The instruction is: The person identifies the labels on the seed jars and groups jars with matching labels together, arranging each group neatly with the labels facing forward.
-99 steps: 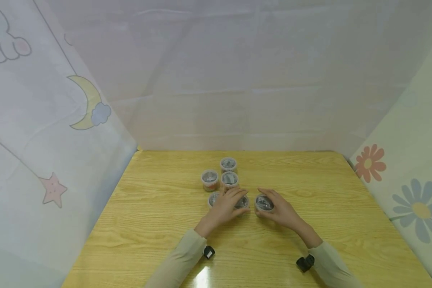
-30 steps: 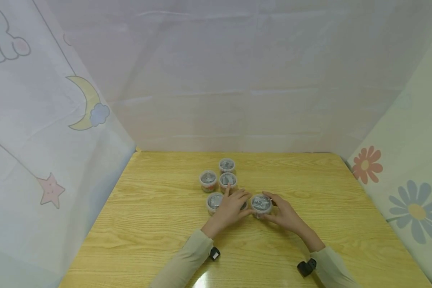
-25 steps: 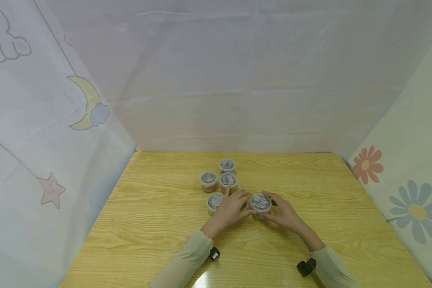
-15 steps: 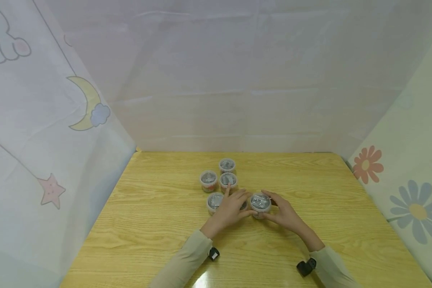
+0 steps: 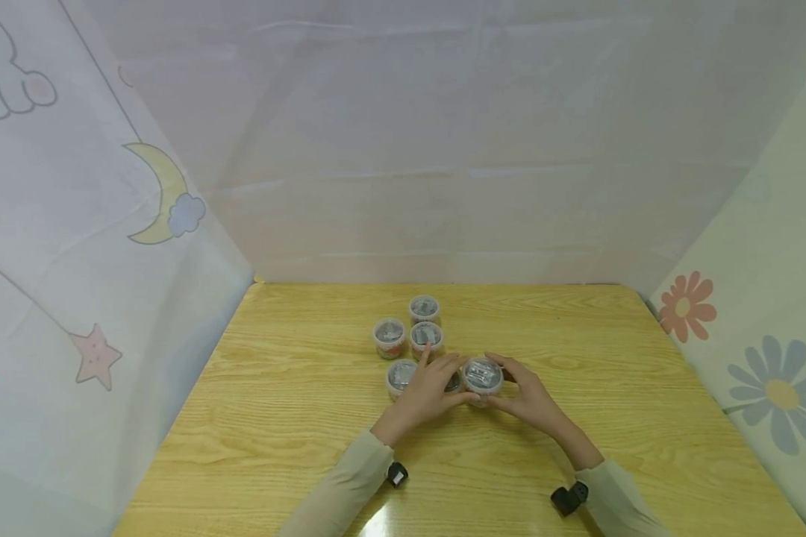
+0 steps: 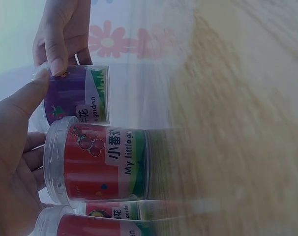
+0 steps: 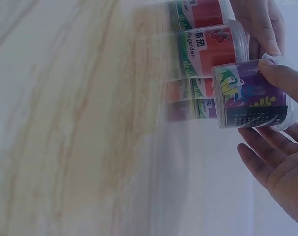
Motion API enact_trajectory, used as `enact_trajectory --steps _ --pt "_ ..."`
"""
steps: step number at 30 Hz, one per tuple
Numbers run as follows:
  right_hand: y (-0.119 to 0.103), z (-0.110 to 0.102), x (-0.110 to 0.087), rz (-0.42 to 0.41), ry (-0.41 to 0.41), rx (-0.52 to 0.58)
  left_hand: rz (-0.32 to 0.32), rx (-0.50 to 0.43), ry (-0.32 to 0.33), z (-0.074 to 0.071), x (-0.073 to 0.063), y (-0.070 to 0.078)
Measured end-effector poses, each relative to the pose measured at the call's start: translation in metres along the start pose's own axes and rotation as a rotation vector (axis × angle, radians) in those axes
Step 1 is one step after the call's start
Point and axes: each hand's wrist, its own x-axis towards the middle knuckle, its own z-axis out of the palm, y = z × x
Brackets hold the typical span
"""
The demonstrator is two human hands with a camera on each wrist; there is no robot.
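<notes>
In the head view my right hand [image 5: 529, 394] grips a clear plastic jar [image 5: 482, 375] between thumb and fingers. Its label is purple, and in the right wrist view this jar [image 6: 76, 93] sits higher than its neighbours. Close on its left stands a red-labelled jar [image 6: 107, 164] with tomatoes printed on it, partly covered by my left hand [image 5: 426, 391]. The left fingers spread over and behind that jar's lid. My left thumb reaches to the lid edge of the purple-labelled jar.
A second jar [image 5: 401, 375] stands left of the covered one. Behind are a middle jar [image 5: 426, 337], a left jar [image 5: 389, 336] and a rear jar [image 5: 424, 307]. All stand on the wood-grain table [image 5: 275, 403]. A pale cloth wall [image 5: 403, 149] rises at the back edge.
My right hand has carried the purple-labelled jar left, against the covered jar, and raised it slightly; its lid pattern has turned. My left hand shifted slightly and stays over the same jar.
</notes>
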Motion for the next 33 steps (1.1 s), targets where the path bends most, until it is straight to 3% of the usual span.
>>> enact_trajectory --steps 6,13,18,33 --pt "-0.005 -0.003 0.002 -0.02 0.012 0.005 0.018 -0.068 0.024 -0.002 0.0 0.0" --pt "-0.01 -0.005 0.002 -0.011 0.02 0.012 -0.003 -0.274 0.007 -0.004 -0.002 0.0" --pt "-0.013 -0.007 0.003 -0.015 0.027 0.0 -0.009 -0.361 -0.004 -0.004 -0.003 0.0" --pt "-0.023 -0.009 0.007 -0.051 0.044 -0.007 0.009 -0.422 0.025 -0.007 -0.005 0.001"
